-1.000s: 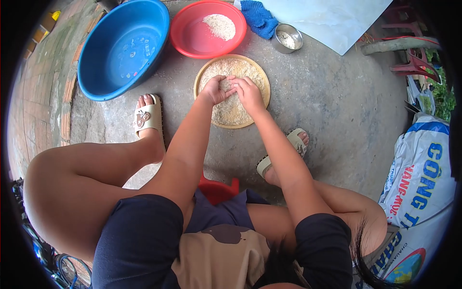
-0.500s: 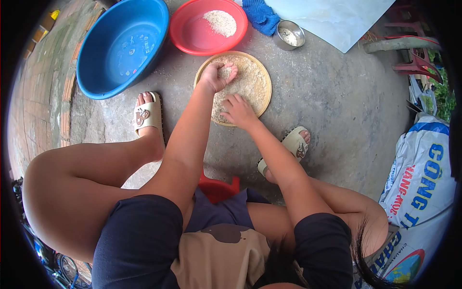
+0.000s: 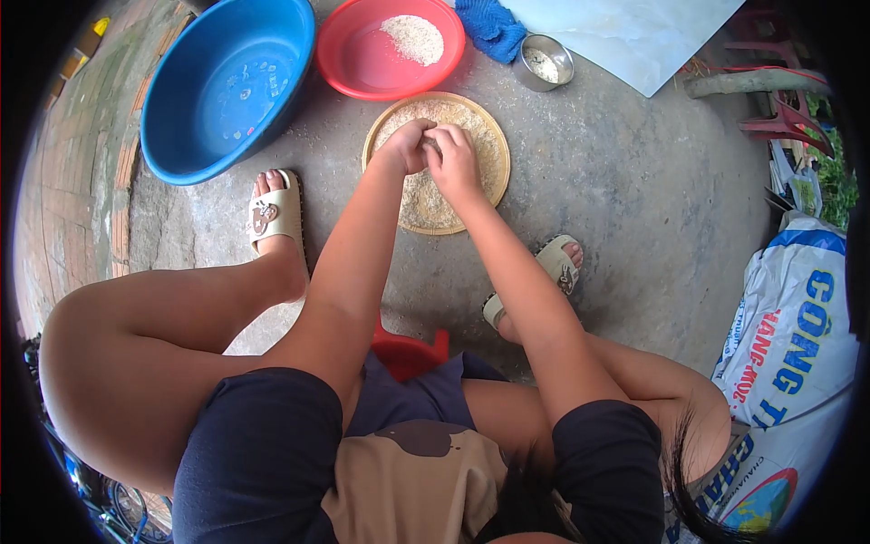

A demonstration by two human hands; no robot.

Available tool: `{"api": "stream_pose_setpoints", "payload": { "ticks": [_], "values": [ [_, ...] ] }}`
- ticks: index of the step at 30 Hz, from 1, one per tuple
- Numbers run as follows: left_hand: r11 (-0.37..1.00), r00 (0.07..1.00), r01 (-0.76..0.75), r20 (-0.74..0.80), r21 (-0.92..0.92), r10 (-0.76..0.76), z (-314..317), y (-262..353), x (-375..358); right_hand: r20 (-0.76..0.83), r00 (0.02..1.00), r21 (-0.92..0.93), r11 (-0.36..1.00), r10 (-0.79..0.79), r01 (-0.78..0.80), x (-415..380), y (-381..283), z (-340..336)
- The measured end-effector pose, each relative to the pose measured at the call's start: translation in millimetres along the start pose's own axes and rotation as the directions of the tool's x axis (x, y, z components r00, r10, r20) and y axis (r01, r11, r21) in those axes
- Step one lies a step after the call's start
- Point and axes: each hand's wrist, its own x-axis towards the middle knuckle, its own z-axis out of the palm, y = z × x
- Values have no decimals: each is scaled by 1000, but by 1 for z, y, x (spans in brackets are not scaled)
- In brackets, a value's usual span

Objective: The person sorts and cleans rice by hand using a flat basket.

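Observation:
A round, shallow woven tray [image 3: 500, 172] lies on the concrete floor, spread with pale grains [image 3: 426, 201]. Above it my left hand [image 3: 410, 147] is curled, palm turned inward, and meets my right hand [image 3: 453, 161]. The fingers of my right hand are bent over those of my left. Between them a bit of something pale and grainy shows, but the fingers hide most of it.
Behind the tray are a red basin [image 3: 362, 54] with grains, a large blue basin [image 3: 231, 86], a blue cloth [image 3: 491, 29] and a metal cup [image 3: 545, 63]. My sandalled feet flank the tray. White printed sacks [image 3: 793, 317] stand at right.
My right hand has risen from the grains at the tray's near side and come against my left hand. My left hand has closed more and shifted slightly.

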Motion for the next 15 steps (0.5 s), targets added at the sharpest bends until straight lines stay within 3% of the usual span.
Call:
{"api": "stream_pose_setpoints", "payload": {
  "ticks": [1, 2, 4, 7, 8, 10, 12, 13, 15],
  "values": [
    [999, 999, 9, 49, -40, -8, 2, 3, -1, -33, 999, -121, 993, -18, 14, 1, -6, -3],
    [997, 995, 20, 98, -78, -12, 4, 7, -1, -33, 999, -120, 993, -17, 13, -3, -6, -3],
    [998, 988, 49, 151, -48, -41, 0, 19, -8, 70, 998, -238, 971, -2, 19, -15, -8, -5],
    [986, 985, -112, 115, -120, 126, 6, 34, -23, 243, 963, -161, 975, -114, 156, -36, -12, 2],
    [986, 985, -114, 114, -122, 128, 5, 38, -26, 332, 922, -70, 970, -198, 233, -44, -12, 5],
    [974, 984, -139, 86, -178, 156, 3, 43, -32, 396, 891, -80, 958, -223, 276, -54, -9, 11],
    [971, 984, -149, 70, -187, 165, -1, 44, -34, 566, 811, -77, 970, -148, 231, -61, -1, 18],
    [975, 986, -148, 47, -165, 157, -3, 43, -34, 566, 811, -76, 970, -148, 229, -63, 4, 21],
    [979, 988, -146, 24, -143, 151, -7, 40, -30, 452, 892, -175, 980, -3, 92, -57, 9, 19]
  ]
}}
